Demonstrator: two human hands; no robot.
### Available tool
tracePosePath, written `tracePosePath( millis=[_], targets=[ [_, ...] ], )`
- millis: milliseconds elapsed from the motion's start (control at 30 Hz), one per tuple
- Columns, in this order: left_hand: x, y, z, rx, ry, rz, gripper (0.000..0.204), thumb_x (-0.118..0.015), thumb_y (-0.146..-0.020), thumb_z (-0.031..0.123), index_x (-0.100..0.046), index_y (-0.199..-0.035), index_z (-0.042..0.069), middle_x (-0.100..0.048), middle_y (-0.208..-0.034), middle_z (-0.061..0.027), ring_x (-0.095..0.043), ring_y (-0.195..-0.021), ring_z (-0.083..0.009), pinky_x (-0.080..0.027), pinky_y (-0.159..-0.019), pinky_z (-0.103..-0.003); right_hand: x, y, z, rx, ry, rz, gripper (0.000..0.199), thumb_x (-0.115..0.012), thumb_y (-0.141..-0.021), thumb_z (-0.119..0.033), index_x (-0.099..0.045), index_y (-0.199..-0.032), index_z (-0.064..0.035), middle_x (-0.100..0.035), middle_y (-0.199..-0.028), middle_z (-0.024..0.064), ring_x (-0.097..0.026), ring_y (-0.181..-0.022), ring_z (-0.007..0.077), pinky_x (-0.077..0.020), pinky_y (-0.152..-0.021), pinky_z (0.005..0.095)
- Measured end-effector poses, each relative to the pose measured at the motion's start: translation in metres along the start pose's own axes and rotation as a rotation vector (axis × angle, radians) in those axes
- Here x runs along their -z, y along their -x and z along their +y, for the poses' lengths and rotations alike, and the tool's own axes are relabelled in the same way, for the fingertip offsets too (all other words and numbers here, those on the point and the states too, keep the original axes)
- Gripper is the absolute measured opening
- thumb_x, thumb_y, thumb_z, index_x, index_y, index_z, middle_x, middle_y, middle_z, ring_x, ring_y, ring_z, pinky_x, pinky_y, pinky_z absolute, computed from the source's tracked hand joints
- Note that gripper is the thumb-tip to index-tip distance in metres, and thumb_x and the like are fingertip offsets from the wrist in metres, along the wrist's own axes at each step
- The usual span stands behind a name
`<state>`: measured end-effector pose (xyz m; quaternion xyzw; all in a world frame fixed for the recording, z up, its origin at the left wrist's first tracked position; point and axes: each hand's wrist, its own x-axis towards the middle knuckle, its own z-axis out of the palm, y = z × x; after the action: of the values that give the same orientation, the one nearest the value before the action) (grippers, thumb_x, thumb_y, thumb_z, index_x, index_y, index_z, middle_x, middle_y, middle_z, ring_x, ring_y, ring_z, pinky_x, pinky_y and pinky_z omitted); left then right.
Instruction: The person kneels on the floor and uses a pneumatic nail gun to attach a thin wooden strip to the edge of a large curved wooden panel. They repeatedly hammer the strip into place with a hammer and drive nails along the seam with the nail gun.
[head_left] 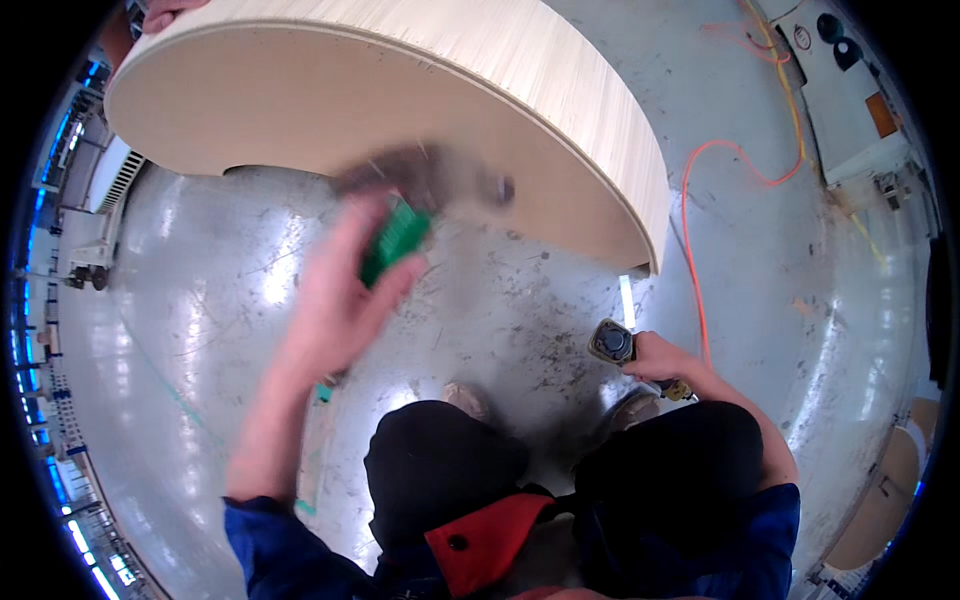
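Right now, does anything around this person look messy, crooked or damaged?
The floor has dark marks and specks, and an orange hose loops loosely across it, right of the curved panel, which looks untidy. Nothing clearly broken stands out.

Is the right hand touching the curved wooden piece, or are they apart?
Apart. The head view shows grey floor between the right hand and the nearest edge of the curved wooden piece.
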<state>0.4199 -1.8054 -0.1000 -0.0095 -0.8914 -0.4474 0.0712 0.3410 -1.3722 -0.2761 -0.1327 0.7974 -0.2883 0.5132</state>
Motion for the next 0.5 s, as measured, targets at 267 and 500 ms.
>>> tracePosePath(
  millis=[267,500],
  targets=[
    [0.076,-0.103,0.158,-0.318,-1.045,0.022,0.049,-0.067,-0.096,0.026,-0.052,-0.142,0.014,-0.070,-0.104,-0.0108,-0.063,-0.076,-0.0161,-0.053,-0.067,-0.033,-0.042,-0.041,0.012,0.086,0.107,0.073,0.036,-0.069,-0.072,-0.024,-0.068,-0.086,0.0099,-0.068,-0.081,0.0307,-0.069,-0.081,0.0435,-0.0550,-0.076,0.0475],
    [0.046,-0.116,0.162,-0.454,-1.092,-0.200,0.043,-0.066,-0.094,0.013,-0.059,-0.136,0.014,-0.070,-0.105,-0.0166,-0.067,-0.084,-0.0208,-0.055,-0.074,-0.037,-0.048,-0.046,0.019,0.039,0.055,0.053,0.039,-0.069,-0.072,-0.025,-0.067,-0.089,0.0104,-0.066,-0.088,0.0336,-0.066,-0.089,0.0475,-0.0543,-0.080,0.0490]
  ],
)
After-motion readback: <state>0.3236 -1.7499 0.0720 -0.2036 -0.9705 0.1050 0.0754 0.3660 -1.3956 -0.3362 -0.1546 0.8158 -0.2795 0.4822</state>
